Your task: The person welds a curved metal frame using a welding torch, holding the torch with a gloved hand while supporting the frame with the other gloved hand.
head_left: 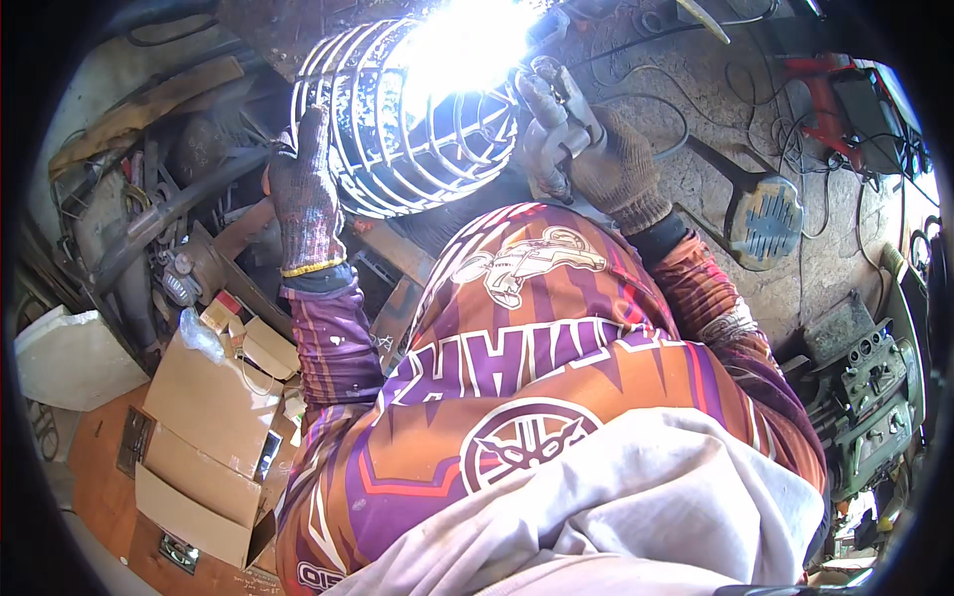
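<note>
A rounded cage of pale metal bars [383, 164] lies across the upper middle. Intense white welding glare hides its upper right part. My left hand [306, 204], in a dark knitted glove, grips the cage's left side, with the fingers partly hidden. Beside the cage's right end is my right hand [606, 164], its stained glove closed around what looks like a welding electrode holder. Glove and glare mostly hide the holder, and its tip cannot be made out. A dark cable [686, 129] loops near that hand.
Opened cardboard boxes [214, 397] stand at the lower left, below a heap of metal scrap [149, 228]. At the upper right sits a red and black machine [830, 114] among tangled cables. A slotted rounded piece [765, 223] and an engine-like metal block [865, 397] lie at the right.
</note>
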The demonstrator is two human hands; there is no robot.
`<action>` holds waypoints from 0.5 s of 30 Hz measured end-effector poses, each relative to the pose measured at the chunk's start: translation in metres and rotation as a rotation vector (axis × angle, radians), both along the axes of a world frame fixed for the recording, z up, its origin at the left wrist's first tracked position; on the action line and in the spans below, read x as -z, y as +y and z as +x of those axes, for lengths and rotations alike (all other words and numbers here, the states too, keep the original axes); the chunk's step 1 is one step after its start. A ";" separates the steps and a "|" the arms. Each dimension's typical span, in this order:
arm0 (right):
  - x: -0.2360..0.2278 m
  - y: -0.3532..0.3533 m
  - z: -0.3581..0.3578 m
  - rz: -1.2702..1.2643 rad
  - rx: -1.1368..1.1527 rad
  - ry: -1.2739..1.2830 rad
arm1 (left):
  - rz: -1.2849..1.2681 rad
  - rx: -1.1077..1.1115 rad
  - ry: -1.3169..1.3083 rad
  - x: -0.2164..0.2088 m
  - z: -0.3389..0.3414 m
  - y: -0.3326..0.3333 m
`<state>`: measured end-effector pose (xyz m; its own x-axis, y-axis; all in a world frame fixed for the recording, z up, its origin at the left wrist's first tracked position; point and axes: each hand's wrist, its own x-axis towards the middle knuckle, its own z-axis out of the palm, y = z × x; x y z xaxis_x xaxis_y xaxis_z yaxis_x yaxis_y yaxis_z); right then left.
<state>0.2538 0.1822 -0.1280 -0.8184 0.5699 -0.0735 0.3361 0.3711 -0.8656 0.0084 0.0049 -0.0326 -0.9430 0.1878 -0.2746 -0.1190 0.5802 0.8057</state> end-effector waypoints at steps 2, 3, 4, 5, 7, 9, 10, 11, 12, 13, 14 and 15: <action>0.021 -0.005 0.004 -0.081 0.054 0.100 | -0.075 0.055 -0.086 0.002 -0.008 -0.010; 0.012 -0.002 0.003 -0.046 0.058 0.007 | -0.165 0.142 0.113 0.007 -0.010 -0.011; 0.012 -0.003 0.003 -0.089 0.081 0.029 | -0.176 0.110 0.047 0.006 -0.011 -0.013; 0.009 -0.004 0.002 -0.060 0.074 0.013 | -0.174 0.121 0.023 0.004 -0.011 -0.014; 0.007 -0.003 0.002 -0.044 0.069 -0.001 | -0.144 0.132 -0.001 0.002 -0.010 -0.013; 0.009 -0.003 0.002 -0.068 0.071 0.002 | -0.082 0.131 0.000 0.005 -0.011 -0.015; 0.008 -0.003 0.002 -0.094 0.067 0.015 | -0.097 0.128 -0.006 0.005 -0.011 -0.015; 0.006 -0.002 0.002 -0.120 0.062 0.028 | -0.111 0.124 -0.012 0.005 -0.012 -0.016; 0.004 -0.002 0.002 -0.146 0.058 0.041 | -0.126 0.121 -0.018 0.004 -0.012 -0.016; 0.007 0.000 0.003 -0.235 0.049 0.051 | -0.120 0.127 -0.022 0.004 -0.012 -0.016; 0.011 0.003 0.004 -0.323 0.040 0.060 | -0.114 0.132 -0.026 0.003 -0.012 -0.016; 0.011 0.004 0.002 -0.412 0.031 0.069 | -0.109 0.137 -0.031 0.004 -0.012 -0.017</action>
